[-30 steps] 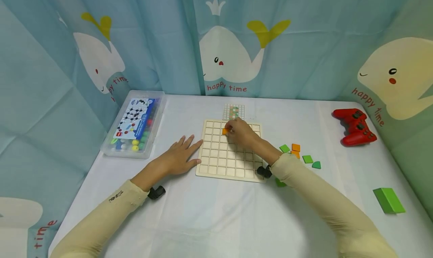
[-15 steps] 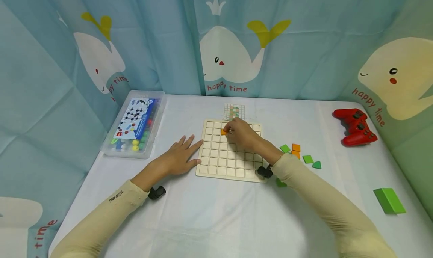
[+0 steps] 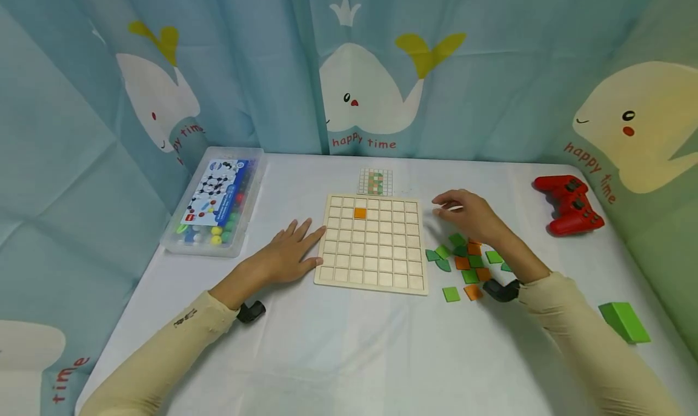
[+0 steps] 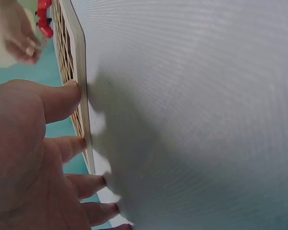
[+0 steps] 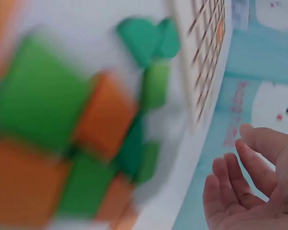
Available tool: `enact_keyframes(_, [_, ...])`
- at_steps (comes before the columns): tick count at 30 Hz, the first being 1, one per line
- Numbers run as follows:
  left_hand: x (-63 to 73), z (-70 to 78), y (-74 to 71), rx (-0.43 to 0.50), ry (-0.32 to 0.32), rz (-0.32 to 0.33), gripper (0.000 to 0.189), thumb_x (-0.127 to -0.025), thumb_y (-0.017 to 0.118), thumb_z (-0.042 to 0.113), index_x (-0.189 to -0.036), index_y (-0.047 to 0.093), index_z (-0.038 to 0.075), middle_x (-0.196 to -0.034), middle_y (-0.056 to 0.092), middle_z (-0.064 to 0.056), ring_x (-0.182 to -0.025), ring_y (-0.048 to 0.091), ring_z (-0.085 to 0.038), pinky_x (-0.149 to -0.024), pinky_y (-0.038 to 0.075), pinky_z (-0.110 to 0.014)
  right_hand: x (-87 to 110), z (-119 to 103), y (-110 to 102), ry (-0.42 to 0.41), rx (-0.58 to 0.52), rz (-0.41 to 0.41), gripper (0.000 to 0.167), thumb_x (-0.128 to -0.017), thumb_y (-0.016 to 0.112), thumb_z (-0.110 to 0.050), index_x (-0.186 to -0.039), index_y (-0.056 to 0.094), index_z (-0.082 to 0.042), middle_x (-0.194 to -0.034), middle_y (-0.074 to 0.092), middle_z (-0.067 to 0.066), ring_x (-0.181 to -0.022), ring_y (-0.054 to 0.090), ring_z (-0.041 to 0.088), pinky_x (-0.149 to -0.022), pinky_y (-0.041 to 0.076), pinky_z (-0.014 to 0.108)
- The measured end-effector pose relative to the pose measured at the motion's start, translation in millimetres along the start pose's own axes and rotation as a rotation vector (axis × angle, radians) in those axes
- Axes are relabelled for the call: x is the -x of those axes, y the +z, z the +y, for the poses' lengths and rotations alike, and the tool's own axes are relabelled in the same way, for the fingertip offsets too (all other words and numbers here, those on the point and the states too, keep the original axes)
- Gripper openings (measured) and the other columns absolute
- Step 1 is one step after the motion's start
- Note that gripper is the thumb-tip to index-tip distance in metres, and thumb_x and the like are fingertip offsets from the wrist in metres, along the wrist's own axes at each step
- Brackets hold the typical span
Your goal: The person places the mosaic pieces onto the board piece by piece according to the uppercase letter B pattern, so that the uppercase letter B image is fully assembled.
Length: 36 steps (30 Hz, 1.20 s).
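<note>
A pale wooden grid board (image 3: 371, 243) lies flat in the middle of the table. One orange square tile (image 3: 360, 213) sits in a cell in its second row. My left hand (image 3: 286, 255) lies with spread fingers at the board's left side; in the left wrist view, its thumb and a fingertip (image 4: 76, 143) touch the board's edge. My right hand (image 3: 471, 215) hovers right of the board with loosely bent fingers and holds nothing. Below it is a loose cluster of orange and green tiles (image 3: 461, 263), some square, some rounded, blurred in the right wrist view.
A small printed pattern card (image 3: 375, 181) lies behind the board. At the left stands a clear plastic case (image 3: 212, 201) of coloured balls. A red game controller (image 3: 569, 204) and a green block (image 3: 624, 322) lie at the right. A whale-print curtain (image 3: 371, 89) hangs behind the table.
My right hand has let go of the orange tile, which now lies in its cell, and has moved right, off the board towards the loose tiles. My left hand has stayed put.
</note>
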State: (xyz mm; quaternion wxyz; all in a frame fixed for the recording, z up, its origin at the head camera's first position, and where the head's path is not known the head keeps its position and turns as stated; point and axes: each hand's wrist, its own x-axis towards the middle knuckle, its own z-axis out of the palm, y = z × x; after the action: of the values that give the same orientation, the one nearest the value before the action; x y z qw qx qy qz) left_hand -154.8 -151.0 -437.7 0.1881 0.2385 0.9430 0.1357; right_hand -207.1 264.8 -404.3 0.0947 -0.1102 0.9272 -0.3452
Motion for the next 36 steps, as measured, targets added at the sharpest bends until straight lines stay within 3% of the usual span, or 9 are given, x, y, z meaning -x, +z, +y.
enact_keyframes(6, [2.5,2.0,-1.9,0.006,-0.007,0.006,0.072,-0.111,0.049,0.046,-0.171,0.019,0.020,-0.176,0.009,-0.022,-0.160,0.005,-0.051,-0.126,0.014,-0.068,18.2,29.4,-13.4,0.139,0.055,-0.096,0.042,-0.106,0.065,-0.025,-0.139,0.062,0.000,-0.139,0.053,0.028,-0.123,0.052,0.045,-0.102,0.052,0.059])
enact_keyframes(12, [2.4,2.0,-1.1,0.007,-0.004,0.005,0.072,-0.111,0.049,0.047,-0.171,0.019,0.020,-0.176,0.009,-0.022,-0.160,0.005,-0.050,-0.127,0.015,-0.067,19.1,44.8,-15.7,0.053,0.106,-0.172,0.033,-0.102,0.071,-0.016,-0.131,0.069,-0.001,-0.133,0.057,0.026,-0.116,0.047,0.040,-0.100,0.047,0.059])
enact_keyframes(15, [1.0,1.6,-0.6,0.009,0.001,0.010,0.072,-0.111,0.048,0.047,-0.171,0.020,0.020,-0.175,0.010,-0.023,-0.160,0.006,-0.051,-0.126,0.015,-0.068,16.4,48.3,-13.3,0.017,0.133,-0.149,0.028,-0.103,0.070,-0.015,-0.127,0.071,-0.001,-0.128,0.060,0.024,-0.116,0.047,0.039,-0.098,0.047,0.057])
enact_keyframes(19, [0.0,1.2,-0.1,0.005,-0.002,0.007,0.072,-0.111,0.048,0.047,-0.171,0.019,0.021,-0.176,0.009,-0.022,-0.161,0.006,-0.050,-0.126,0.015,-0.068,11.4,51.2,-8.6,0.035,0.151,-0.093,0.027,-0.106,0.065,-0.019,-0.126,0.068,0.000,-0.124,0.058,0.024,-0.113,0.048,0.038,-0.095,0.049,0.052])
enact_keyframes(24, [0.0,1.1,0.3,-0.005,-0.008,0.000,0.072,-0.111,0.048,0.048,-0.171,0.018,0.022,-0.176,0.008,-0.021,-0.161,0.005,-0.049,-0.127,0.014,-0.067,9.2,54.3,-7.9,0.088,0.064,-0.101,0.041,-0.107,0.063,-0.024,-0.139,0.060,0.001,-0.136,0.053,0.026,-0.119,0.049,0.039,-0.103,0.049,0.057])
enact_keyframes(29, [-1.1,-0.3,1.3,-0.002,-0.009,-0.006,0.072,-0.112,0.047,0.048,-0.172,0.017,0.022,-0.176,0.007,-0.021,-0.161,0.004,-0.049,-0.127,0.014,-0.067,11.0,59.5,-10.6,0.089,-0.010,-0.161,0.049,-0.105,0.068,-0.023,-0.147,0.055,0.000,-0.151,0.047,0.027,-0.134,0.043,0.045,-0.116,0.036,0.068])
enact_keyframes(36, [-0.3,-0.1,1.1,0.001,-0.002,-0.002,0.072,-0.111,0.047,0.048,-0.171,0.018,0.022,-0.176,0.008,-0.021,-0.161,0.004,-0.049,-0.127,0.013,-0.067,13.1,61.1,-8.3,0.035,-0.002,-0.143,0.043,-0.105,0.067,-0.014,-0.144,0.057,0.003,-0.147,0.048,0.029,-0.131,0.045,0.046,-0.116,0.035,0.069])
